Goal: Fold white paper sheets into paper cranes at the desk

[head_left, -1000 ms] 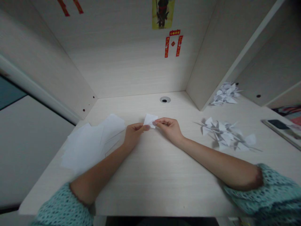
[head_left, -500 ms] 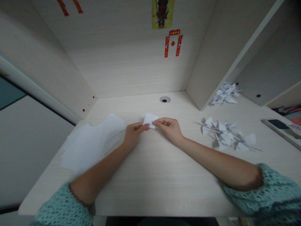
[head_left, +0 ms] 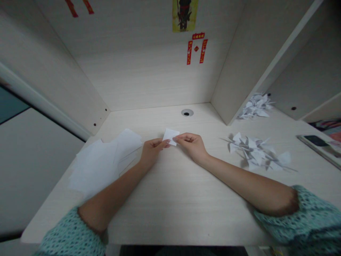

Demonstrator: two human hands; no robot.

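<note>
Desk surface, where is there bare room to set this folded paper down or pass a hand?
The desk is bare from the hands, which pinch the folded paper, to its near edge, and behind them up to the cable hole. A free strip runs between the right hand and the paper cranes. Crowded: loose sheets beside the left hand.

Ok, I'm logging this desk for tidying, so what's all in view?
folded paper piece: one, white, pinched between both hands
paper sheets: loose stack, white, desk's left
near crane pile: one, white-grey, desk's right
far crane pile: one, white, right nook
cable hole: one, grey, desk's rear
red stickers: several, back wall
yellow picture: one, wall top
dark device: one, far right
desk: one, pale wood
left hand: one, on the piece's left
right hand: one, on its right
</note>
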